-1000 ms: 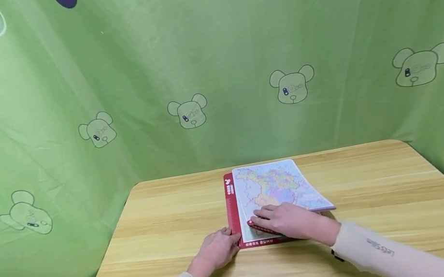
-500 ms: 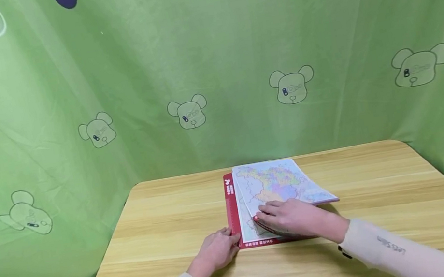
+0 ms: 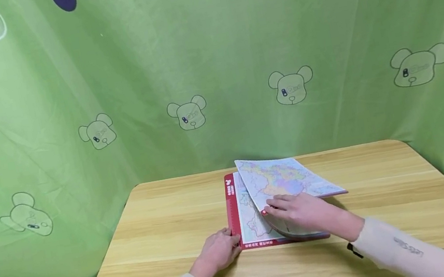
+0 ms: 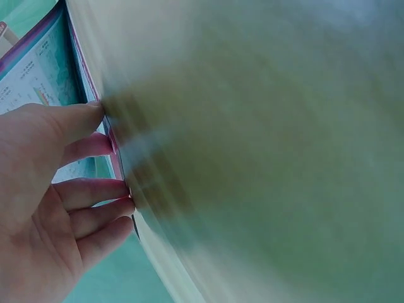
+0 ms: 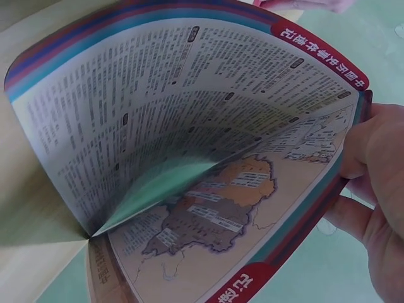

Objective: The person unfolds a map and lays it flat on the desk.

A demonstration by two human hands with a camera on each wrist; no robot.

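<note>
The atlas (image 3: 276,198) lies mid-table (image 3: 157,227), its pages now lifted higher and swung further right than 1 second ago, so the page turn looks well underway. The right hand (image 3: 305,213) pinches the raised pages; the left hand (image 3: 219,251), fingers straight, presses the red left edge as before.

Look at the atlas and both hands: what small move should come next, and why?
Probably the right hand should carry its lifted pages further over toward the spine. They are raised and curled but not turned, the map page beneath is only half uncovered, and the left hand steadies the atlas's red edge.
</note>
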